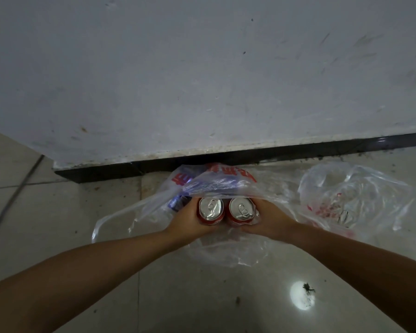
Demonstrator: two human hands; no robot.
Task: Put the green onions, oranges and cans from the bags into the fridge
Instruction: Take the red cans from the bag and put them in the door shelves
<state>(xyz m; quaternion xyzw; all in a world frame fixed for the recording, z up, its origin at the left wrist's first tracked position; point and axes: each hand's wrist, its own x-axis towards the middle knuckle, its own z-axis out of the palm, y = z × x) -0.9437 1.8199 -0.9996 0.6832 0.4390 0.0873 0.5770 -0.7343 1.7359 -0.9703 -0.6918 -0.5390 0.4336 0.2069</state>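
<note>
Two bare forearms reach forward over a pale glossy tiled floor (190, 296) toward a crumpled clear plastic bag with red printed lettering (216, 181) that lies against the black skirting strip (298, 146) at the foot of a scuffed white wall (202, 68). The left hand (190, 221) is curled round a red drink can with a silver pull-tab top (210, 210), fingers wrapping its far left side and thumb under its near edge. The right hand (269, 219) grips a second red can with a silver top (241, 210) in the same way from the right. Both cans stand upright, touching side by side, at the open mouth of the bag, with the upper film of the bag draped just over their far edge. Just left of the left hand, inside the bag, a blue can (177, 203) shows through the plastic, lying partly hidden behind the fingers. To the right, near but apart from the first bag, sits a second clear plastic bag with red print (346, 200), loosely puffed up; what it holds cannot be made out. A bright round reflection of light (300, 296) glares on the floor near the right forearm, with a small dark speck at its upper edge.
</note>
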